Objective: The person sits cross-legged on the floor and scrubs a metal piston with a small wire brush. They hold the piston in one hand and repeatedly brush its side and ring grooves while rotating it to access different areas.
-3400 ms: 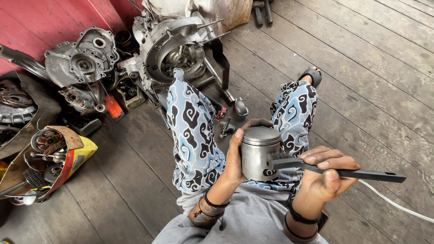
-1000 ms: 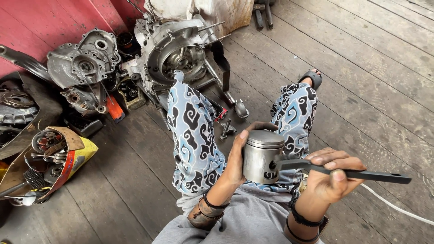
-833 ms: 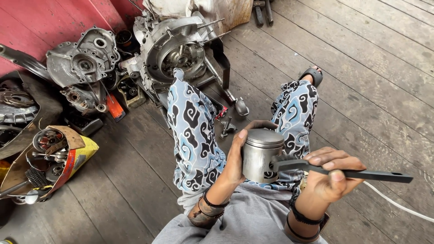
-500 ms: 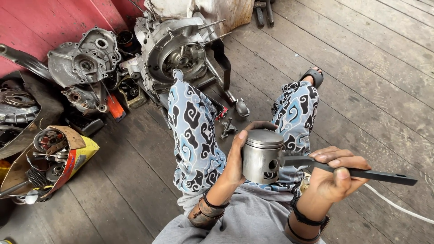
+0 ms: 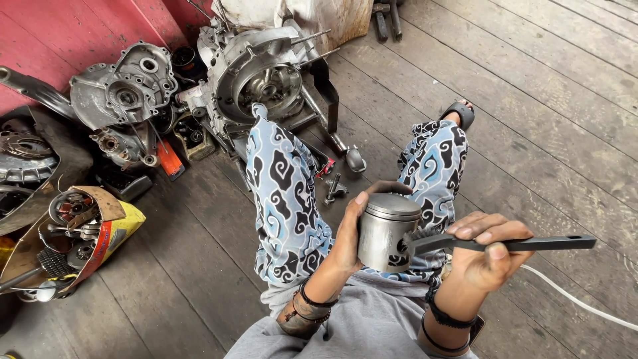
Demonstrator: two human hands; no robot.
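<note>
Over my lap, my left hand (image 5: 345, 236) gripped the piston (image 5: 385, 229), my right hand (image 5: 488, 256) the brush (image 5: 465, 242); hard scrubbing could have knocked it loose.

Lighting is even, soft daylight with no single source in view. Shadows are weak and diffuse, darkest among the engine casings (image 5: 199, 86) by the red wall (image 5: 60, 33). The piston (image 5: 384, 229) shows a mild sheen, without hard glare. Focus is sharp across most of the view; the brush (image 5: 478, 244) is crisp. Wide-angle distortion bends the floor planks (image 5: 531, 100) toward the edges.
</note>
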